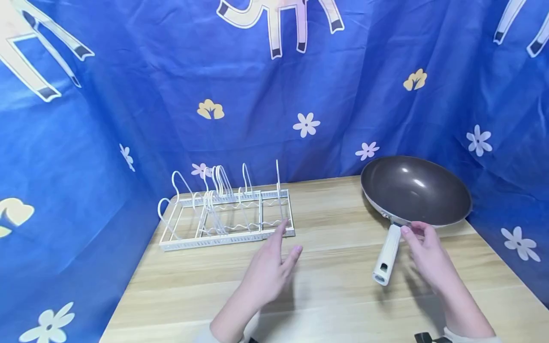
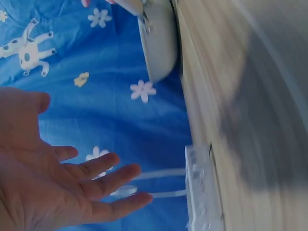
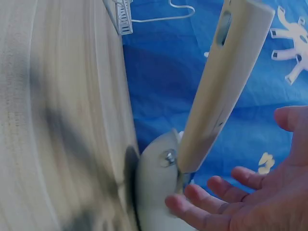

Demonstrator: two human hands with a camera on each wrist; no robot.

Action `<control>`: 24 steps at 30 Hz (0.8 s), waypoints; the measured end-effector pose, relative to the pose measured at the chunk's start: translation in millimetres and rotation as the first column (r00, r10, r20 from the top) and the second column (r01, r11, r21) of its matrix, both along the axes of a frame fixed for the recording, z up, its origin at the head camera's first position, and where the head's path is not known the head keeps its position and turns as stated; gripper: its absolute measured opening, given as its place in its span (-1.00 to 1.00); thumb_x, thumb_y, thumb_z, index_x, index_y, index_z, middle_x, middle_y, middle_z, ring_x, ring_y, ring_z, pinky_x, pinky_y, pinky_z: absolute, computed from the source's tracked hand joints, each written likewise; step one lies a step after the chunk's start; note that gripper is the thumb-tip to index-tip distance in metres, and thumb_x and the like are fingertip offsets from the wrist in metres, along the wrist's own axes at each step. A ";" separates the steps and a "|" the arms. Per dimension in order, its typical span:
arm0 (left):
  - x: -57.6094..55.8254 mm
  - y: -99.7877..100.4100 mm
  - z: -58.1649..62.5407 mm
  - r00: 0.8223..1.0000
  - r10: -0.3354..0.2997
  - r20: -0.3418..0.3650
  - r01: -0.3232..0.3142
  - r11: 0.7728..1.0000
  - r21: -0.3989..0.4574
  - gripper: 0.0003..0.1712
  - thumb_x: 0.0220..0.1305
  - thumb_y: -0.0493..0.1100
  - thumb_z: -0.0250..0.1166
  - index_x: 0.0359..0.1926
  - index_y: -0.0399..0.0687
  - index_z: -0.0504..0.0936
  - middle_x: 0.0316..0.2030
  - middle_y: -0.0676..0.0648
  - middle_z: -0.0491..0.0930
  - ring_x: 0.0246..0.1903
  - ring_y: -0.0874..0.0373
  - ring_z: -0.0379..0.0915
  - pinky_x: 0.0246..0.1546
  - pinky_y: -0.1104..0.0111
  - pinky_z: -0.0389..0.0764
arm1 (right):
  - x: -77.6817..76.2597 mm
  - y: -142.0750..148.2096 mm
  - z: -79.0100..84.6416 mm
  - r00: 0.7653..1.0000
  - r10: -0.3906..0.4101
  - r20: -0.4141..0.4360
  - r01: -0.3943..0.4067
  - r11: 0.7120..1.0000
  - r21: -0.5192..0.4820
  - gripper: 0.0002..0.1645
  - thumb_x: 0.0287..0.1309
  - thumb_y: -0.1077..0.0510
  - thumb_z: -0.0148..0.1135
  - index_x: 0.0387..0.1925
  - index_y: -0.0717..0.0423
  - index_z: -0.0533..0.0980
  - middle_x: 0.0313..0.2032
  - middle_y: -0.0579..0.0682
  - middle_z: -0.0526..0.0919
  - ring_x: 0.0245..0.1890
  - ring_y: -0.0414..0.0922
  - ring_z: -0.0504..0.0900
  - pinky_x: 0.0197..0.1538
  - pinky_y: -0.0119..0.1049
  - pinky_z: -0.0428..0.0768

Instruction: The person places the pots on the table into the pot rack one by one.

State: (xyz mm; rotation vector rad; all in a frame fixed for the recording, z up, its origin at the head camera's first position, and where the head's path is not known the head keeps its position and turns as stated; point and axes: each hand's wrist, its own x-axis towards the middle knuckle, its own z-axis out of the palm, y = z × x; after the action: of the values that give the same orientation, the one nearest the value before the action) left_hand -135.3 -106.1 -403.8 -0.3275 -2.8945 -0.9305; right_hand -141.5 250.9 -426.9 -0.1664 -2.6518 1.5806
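Note:
A frying pan [image 1: 413, 190] with a dark inside and pale outside sits at the back right of the table in the head view, its cream handle [image 1: 388, 255] pointing toward me. Beside the base of that handle is my right hand [image 1: 431, 255]. Its fingers are loosely extended, not wrapped round the handle; the right wrist view has the fingertips [image 3: 192, 199] close to where handle and pan join. My left hand [image 1: 270, 267] hovers over the table with spread fingers, holding nothing. It is nearest to a white wire dish rack [image 1: 231, 239] at the back left.
The wooden table [image 1: 330, 286] is bounded by blue curtains [image 1: 266, 128] with animal and flower prints at the back and sides. Several upright wire loops [image 1: 246, 176] rise from the rack. The pan stands close to the right-hand curtain.

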 end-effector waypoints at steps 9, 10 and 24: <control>0.3 42.4 -3.7 0.986 -0.166 0.000 0.166 0.986 0.025 -0.06 0.38 0.53 -0.17 0.59 0.18 -0.02 0.50 -0.11 0.24 0.43 -0.11 0.29 0.44 -0.06 0.37 | -13.3 8.3 -19.9 0.978 0.052 0.204 0.046 0.893 -0.448 0.01 0.46 -0.28 -0.06 0.47 0.38 -0.17 0.31 0.23 0.25 -0.03 -0.30 0.55 0.00 -0.28 0.73; 0.6 46.9 -3.7 0.984 -0.179 0.010 0.178 0.983 0.038 -0.07 0.38 0.52 -0.16 0.58 0.18 -0.01 0.49 -0.09 0.26 0.41 -0.09 0.32 0.42 -0.04 0.40 | -15.1 8.8 -22.3 0.974 0.070 0.217 0.049 0.866 -0.498 -0.02 0.46 -0.27 -0.04 0.46 0.35 -0.12 0.25 0.15 0.33 -0.03 -0.30 0.56 0.02 -0.27 0.72; -11.1 107.8 -25.2 0.832 -0.432 0.349 0.281 0.869 0.406 -0.26 0.42 0.35 0.06 0.48 0.20 0.18 0.31 -0.04 0.51 0.01 0.15 0.67 -0.07 0.39 0.69 | -47.1 1.7 -43.2 0.963 0.186 0.195 0.055 0.575 -0.817 -0.52 0.47 -0.03 0.09 0.17 0.02 0.10 0.02 -0.03 0.55 -0.07 -0.11 0.73 0.21 -0.23 0.67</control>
State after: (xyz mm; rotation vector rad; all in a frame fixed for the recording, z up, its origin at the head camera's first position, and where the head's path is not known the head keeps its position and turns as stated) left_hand -146.4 1.7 -429.0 -0.7493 -3.0103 -1.7467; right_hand -188.6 252.6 -470.2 -0.3218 -1.7994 2.8791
